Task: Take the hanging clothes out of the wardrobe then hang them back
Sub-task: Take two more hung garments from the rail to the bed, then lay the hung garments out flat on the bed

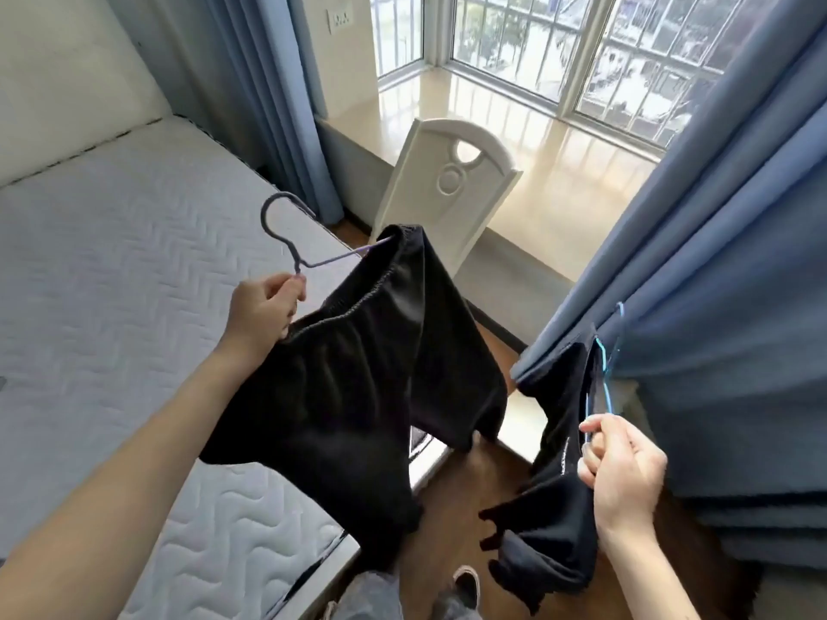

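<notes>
Both forearms reach out from six o'clock. At ten o'clock the left hand (262,311) pinches the purple hanger (291,237) carrying black trousers (358,378). At four o'clock the right hand (624,472) curls closed around a blue hanger (605,382), seemingly bearing another dark garment (552,494), beside the blue curtain (725,279).

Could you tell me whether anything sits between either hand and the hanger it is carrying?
Nothing visible does. The left hand has its grip directly on the purple wire hanger with black trousers; the right hand grips the blue wire hanger with a black garment.
</notes>
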Tool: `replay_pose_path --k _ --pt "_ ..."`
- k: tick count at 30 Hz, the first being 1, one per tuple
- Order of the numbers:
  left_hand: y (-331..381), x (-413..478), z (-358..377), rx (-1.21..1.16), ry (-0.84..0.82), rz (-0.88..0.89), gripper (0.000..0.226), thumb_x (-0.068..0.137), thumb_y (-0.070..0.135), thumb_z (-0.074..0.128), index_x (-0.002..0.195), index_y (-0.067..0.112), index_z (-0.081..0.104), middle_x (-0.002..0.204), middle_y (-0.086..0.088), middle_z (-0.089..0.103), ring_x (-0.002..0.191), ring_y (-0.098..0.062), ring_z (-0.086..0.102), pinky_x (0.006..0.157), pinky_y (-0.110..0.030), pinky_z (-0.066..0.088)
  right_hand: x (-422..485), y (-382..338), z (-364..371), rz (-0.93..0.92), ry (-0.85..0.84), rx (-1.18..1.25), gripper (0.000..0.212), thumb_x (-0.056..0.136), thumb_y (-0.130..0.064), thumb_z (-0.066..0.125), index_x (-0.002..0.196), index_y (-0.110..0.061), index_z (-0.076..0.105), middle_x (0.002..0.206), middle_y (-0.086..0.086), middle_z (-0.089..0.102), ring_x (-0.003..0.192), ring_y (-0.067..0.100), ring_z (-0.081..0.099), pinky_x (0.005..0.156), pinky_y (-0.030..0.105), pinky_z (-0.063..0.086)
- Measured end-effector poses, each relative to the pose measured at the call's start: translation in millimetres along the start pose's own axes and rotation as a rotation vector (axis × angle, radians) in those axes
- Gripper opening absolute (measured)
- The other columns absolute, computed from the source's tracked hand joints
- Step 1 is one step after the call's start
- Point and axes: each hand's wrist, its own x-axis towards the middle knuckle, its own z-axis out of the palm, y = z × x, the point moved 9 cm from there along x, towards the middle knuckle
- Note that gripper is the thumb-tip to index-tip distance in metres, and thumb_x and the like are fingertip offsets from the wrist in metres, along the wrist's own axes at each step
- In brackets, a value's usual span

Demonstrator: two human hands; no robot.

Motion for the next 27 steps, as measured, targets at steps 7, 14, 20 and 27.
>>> replay_pose_path --k 7,14,20,27 --pt "-25 125 -87 0.026 0.029 -0.018 0.036 0.100 0.015 0.049 0.065 0.008 0.052 0.037 0.011 0.033 0.031 -0.003 0.025 0.035 -0.014 0.021 18 20 127 0.048 -0.012 0.010 0.030 0.093 0.007 0.040 0.065 0.001 0.050 0.043 -0.010 0.026 0.035 0.005 0.019 0.041 0.013 0.015" --pt "-103 259 -166 0.066 0.092 -0.066 0.033 0.097 0.017 0.052 0.065 0.007 0.054 0.037 0.010 0.035 0.032 -0.006 0.028 0.036 -0.015 0.024 34 58 274 0.067 -0.027 -0.091 0.031 0.093 0.004 0.042 0.065 -0.002 0.053 0.044 -0.010 0.025 0.037 0.007 0.019 0.040 0.015 0.018" --pt "-245 365 -180 0.384 0.075 -0.081 0.036 0.099 0.026 0.051 0.071 0.007 0.063 0.060 -0.007 0.059 0.059 -0.028 0.052 0.060 -0.030 0.038 70 166 417 0.171 -0.058 -0.043 0.027 0.092 0.005 0.042 0.067 0.000 0.052 0.046 -0.004 0.021 0.038 0.008 0.016 0.041 0.016 0.016" --pt "-453 446 -182 0.651 0.024 -0.265 0.029 0.105 0.026 0.036 0.100 0.006 0.057 0.109 -0.015 0.066 0.090 -0.029 0.054 0.074 -0.035 0.036 100 376 568 0.197 -0.110 -0.213 0.029 0.092 -0.012 0.044 0.066 -0.012 0.057 0.047 -0.002 0.033 0.043 0.013 0.030 0.045 0.028 0.031"
